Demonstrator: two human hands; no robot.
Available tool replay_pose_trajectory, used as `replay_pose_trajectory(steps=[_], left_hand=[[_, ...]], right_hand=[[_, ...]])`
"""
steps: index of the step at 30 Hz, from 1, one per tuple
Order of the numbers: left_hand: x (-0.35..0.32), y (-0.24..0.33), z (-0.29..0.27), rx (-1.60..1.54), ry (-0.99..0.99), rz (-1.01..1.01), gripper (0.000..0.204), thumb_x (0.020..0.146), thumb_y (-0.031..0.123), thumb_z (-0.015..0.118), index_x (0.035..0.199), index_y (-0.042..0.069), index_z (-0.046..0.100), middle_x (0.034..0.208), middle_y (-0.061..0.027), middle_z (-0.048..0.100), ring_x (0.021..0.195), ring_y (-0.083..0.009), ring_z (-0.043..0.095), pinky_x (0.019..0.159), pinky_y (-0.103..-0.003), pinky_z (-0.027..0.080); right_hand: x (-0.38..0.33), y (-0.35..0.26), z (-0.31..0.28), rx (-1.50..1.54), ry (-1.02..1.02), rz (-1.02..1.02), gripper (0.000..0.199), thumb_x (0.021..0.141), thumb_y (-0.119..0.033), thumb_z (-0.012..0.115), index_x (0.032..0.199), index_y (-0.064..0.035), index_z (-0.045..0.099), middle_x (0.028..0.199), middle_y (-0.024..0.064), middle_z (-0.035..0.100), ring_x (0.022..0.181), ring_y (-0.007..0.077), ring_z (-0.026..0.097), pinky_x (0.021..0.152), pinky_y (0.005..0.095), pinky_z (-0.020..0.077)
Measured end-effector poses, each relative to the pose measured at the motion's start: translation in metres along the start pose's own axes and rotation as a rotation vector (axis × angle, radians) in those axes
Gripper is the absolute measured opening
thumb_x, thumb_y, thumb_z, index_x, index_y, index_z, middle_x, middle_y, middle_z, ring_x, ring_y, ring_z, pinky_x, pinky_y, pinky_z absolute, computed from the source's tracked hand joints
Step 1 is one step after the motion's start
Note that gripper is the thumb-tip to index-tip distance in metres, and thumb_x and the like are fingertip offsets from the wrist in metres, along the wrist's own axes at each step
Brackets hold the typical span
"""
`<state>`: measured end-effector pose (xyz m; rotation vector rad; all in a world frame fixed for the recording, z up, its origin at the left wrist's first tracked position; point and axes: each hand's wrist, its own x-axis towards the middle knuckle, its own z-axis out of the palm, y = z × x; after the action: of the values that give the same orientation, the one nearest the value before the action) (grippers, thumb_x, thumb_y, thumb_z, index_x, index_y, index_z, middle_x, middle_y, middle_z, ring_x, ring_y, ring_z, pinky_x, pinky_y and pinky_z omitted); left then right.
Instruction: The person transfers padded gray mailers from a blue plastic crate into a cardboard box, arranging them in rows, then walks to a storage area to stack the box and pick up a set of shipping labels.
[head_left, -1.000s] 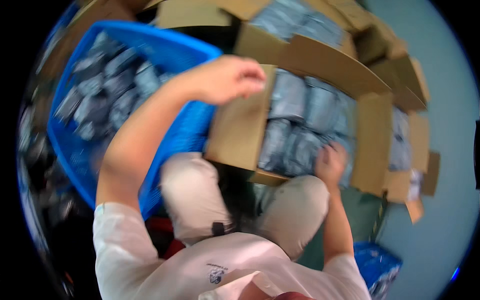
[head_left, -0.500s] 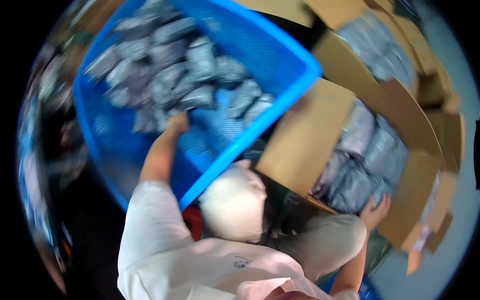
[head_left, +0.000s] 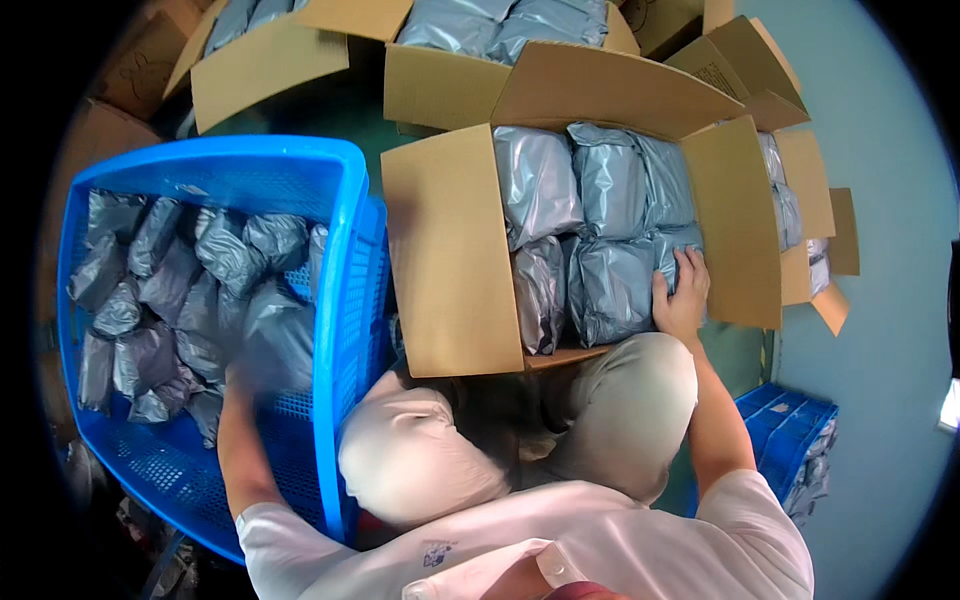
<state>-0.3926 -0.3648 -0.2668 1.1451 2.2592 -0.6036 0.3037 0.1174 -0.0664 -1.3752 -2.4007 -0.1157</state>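
Note:
My left hand [head_left: 240, 378], smeared by motion, is inside the blue plastic basket [head_left: 343, 300] on the left. It is closed on a grey plastic parcel [head_left: 280, 335], which is blurred too. Around it lie several more wrapped grey parcels [head_left: 145, 355] in a loose heap. My right hand [head_left: 685, 295] rests with fingers stretched out at the right side of the open cardboard box [head_left: 450, 260]. Its fingertips touch a grey parcel [head_left: 664, 258] in the near right corner. More grey parcels [head_left: 610, 285] stand packed side by side in that box.
My bent knees [head_left: 420, 455] sit close to the box and basket. More open cartons of parcels [head_left: 450, 30] stand behind, and another carton [head_left: 805, 210] is at the right by the pale wall [head_left: 870, 330]. A blue crate [head_left: 785, 425] stands at the lower right.
My view has swung, so the box now sits near the middle and the basket at the left. A parcel now shows in my left hand; my right hand stays at the box's parcels.

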Motion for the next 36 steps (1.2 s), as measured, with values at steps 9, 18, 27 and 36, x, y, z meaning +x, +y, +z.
replay_pose_trajectory(steps=[9,18,27,36], left_hand=[[-0.211,0.079,-0.345,-0.764,0.270,0.272,0.013,0.090,0.010,0.065,0.096,-0.001,0.067,0.090,-0.0075,0.067,0.081,-0.0159,0.062,0.072,-0.031,0.048],[-0.338,0.316,-0.441,-0.325,1.232,0.685,0.011,0.089,0.011,0.063,0.083,0.002,0.062,0.079,-0.0124,0.054,0.075,-0.0276,0.057,0.066,-0.037,0.046],[-0.257,0.480,-0.300,0.314,0.105,0.535,0.044,0.099,0.040,0.050,0.125,0.006,0.056,0.114,-0.0191,0.065,0.106,-0.0341,0.065,0.088,-0.047,0.052],[-0.218,0.575,-0.275,-0.576,0.301,0.217,0.122,0.080,0.069,0.064,0.156,0.004,-0.006,0.149,-0.0388,0.025,0.129,-0.0521,0.044,0.105,-0.052,0.040]], right_hand=[[-0.004,0.004,-0.006,0.030,0.047,0.037,0.049,0.085,-0.027,0.066,0.128,-0.0058,0.056,0.140,0.0189,0.048,0.134,0.0391,0.041,0.112,0.0555,0.0280],[-0.008,0.013,-0.012,0.081,0.082,0.091,0.049,0.084,-0.028,0.064,0.127,-0.0059,0.058,0.139,0.0188,0.050,0.135,0.0377,0.040,0.114,0.0555,0.0252],[-0.011,0.015,-0.012,0.156,0.082,0.067,0.050,0.082,-0.028,0.064,0.126,-0.0055,0.059,0.139,0.0192,0.050,0.136,0.0366,0.039,0.114,0.0554,0.0247],[-0.015,0.020,-0.013,0.219,0.118,0.083,0.045,0.081,-0.024,0.063,0.121,-0.0037,0.061,0.138,0.0207,0.050,0.136,0.0371,0.039,0.115,0.0560,0.0228]])
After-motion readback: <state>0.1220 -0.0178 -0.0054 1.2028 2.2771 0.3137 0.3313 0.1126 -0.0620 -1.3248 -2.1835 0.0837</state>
